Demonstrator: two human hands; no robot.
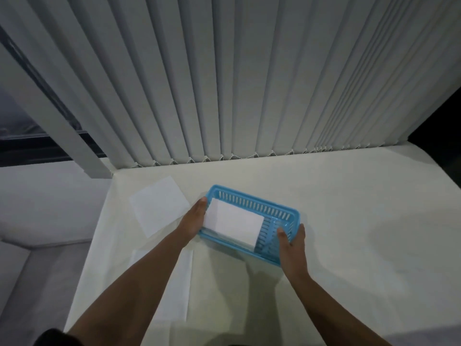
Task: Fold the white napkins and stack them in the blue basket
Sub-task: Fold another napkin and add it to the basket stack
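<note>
Left hand [193, 221] pinches a folded white napkin [234, 224] inside a blue basket [252, 198]; right hand [293, 243] has its grip clamped on the basket's end, atop a worktop [349, 221].

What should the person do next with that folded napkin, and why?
Probably lower and release it: the left hand holds the folded napkin tilted over the blue basket, one end above the rim, while the right hand steadies the basket's other end.
</note>
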